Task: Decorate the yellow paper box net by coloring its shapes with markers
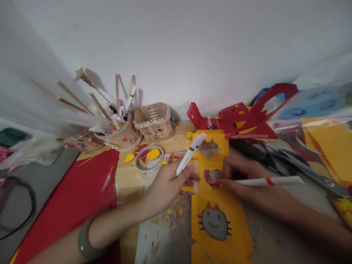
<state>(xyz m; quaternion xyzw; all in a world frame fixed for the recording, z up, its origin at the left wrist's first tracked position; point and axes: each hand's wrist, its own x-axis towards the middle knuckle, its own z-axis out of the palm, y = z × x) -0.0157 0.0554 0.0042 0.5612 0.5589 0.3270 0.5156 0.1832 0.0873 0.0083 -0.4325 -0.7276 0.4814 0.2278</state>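
A long strip of yellow paper (200, 223) lies in front of me, with a heart shape (212, 177) partly coloured red and a drawn cat face (215, 224) below it. My right hand (243, 176) grips a white marker with a red band (286, 180); its red tip meets the heart. Over the strip's left edge, my left hand (176, 183) is closed around white markers (190, 153) that point up and to the right, one with a blue band. Its fingertips rest by the paper's edge. A second greyish animal shape (208, 148) sits higher on the strip.
Baskets of sticks and pens (118, 137) and an open wooden basket (154, 124) stand against the wall. A tape roll (149, 158) lies among yellow and red scraps. Red sheet (74, 205) is left; cut red paper (242, 117) and scissors (310, 172) are right.
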